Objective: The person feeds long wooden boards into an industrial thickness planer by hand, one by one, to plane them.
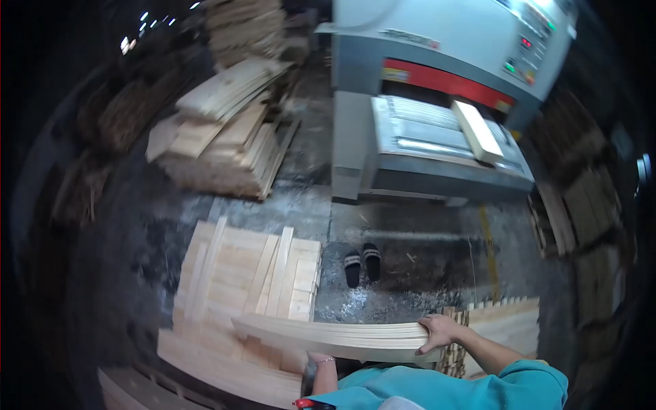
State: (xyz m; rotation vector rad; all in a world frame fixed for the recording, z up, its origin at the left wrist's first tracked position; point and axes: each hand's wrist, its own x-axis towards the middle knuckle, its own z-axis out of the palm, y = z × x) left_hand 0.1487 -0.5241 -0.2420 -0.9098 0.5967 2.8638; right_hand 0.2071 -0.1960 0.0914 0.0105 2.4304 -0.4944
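A bundle of long, pale wooden boards (342, 336) lies across the front of my body, several pieces stacked face to face. My right hand (438, 333) wraps around the right end of the bundle, with the thumb on the near side. Under its left half is my left hand (318, 357), bearing the boards from below; its fingers are mostly hidden by the wood. Left of and below the bundle is a broad stack of planks (239, 266), with a few loose strips lying on top.
A large sanding or planing machine (437, 41) stands ahead, with a wooden piece (476, 131) on its infeed bed. Another lumber pile (225, 130) is at the far left. Stacked boards (502, 331) sit by my right arm. Black slippers (362, 265) lie on the floor.
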